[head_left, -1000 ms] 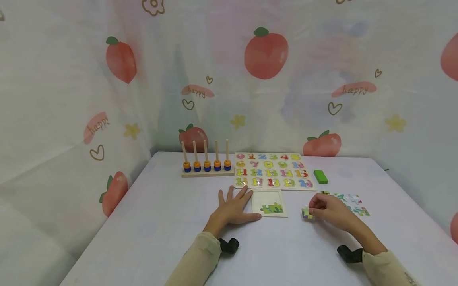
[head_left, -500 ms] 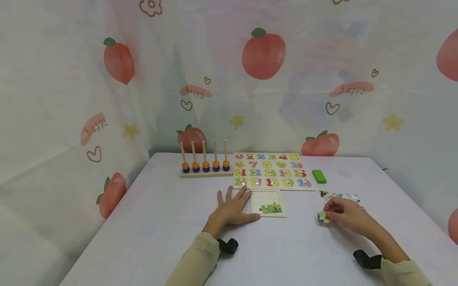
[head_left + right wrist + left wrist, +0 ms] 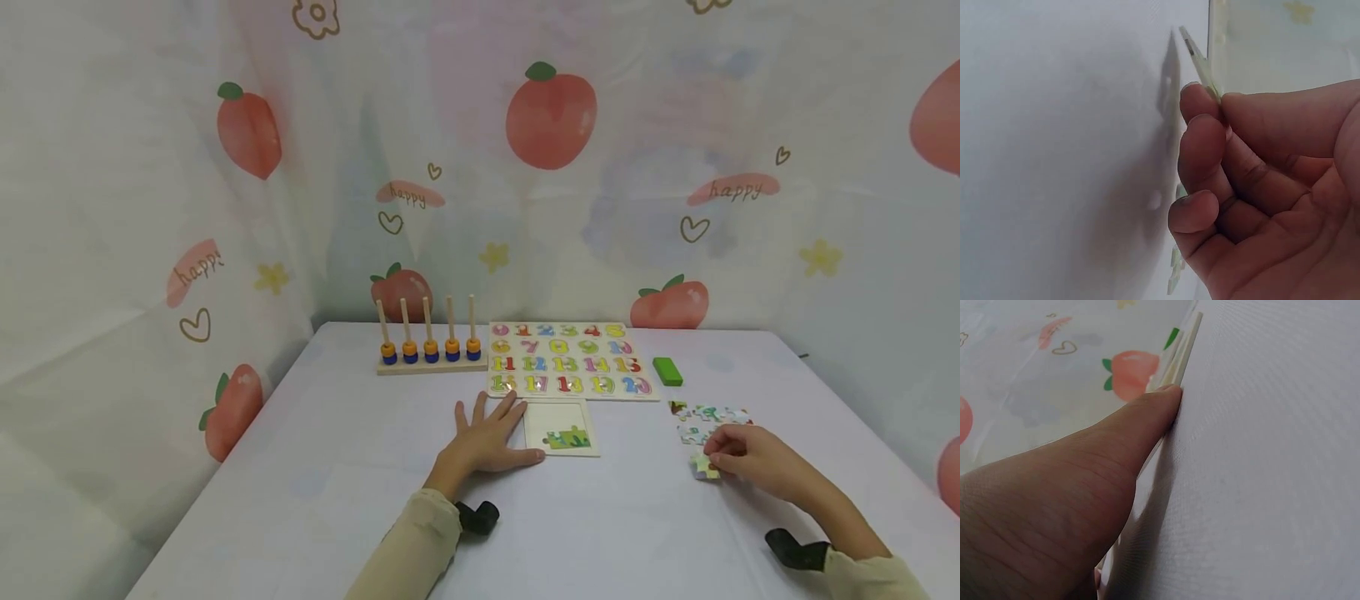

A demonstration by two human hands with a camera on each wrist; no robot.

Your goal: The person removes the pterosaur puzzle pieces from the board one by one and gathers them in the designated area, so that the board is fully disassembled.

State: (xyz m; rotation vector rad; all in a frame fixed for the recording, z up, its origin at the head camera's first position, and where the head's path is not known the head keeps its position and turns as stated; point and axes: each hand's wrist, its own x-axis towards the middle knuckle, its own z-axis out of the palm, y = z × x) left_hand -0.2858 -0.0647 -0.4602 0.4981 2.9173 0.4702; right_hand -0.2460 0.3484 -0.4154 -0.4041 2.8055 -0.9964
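Note:
My left hand (image 3: 483, 439) lies with fingers spread on the table, its fingertips and thumb at the left edge of a small square puzzle tray (image 3: 551, 415). Joined green puzzle pieces (image 3: 572, 437) sit at the tray's lower right. In the left wrist view, the thumb (image 3: 1154, 412) touches the tray's pale edge (image 3: 1188, 350). Off to the right, my right hand (image 3: 765, 462) pinches a puzzle piece (image 3: 702, 468) between thumb and fingers. Seen edge-on in the right wrist view, that puzzle piece (image 3: 1197, 59) is tilted. Several loose puzzle pieces (image 3: 712, 414) lie beyond this hand, which partly hides them.
Behind the tray is a wooden number board (image 3: 570, 358), with a green block (image 3: 667, 372) to its right. A bead counting rack (image 3: 431, 367) with upright pegs stands at the back left. A fruit-printed cloth (image 3: 600, 233) hangs behind the white table (image 3: 360, 450).
My right hand has moved right and slightly nearer to me, carrying the puzzle piece, whose orientation looks different. The left hand stays in place at the tray.

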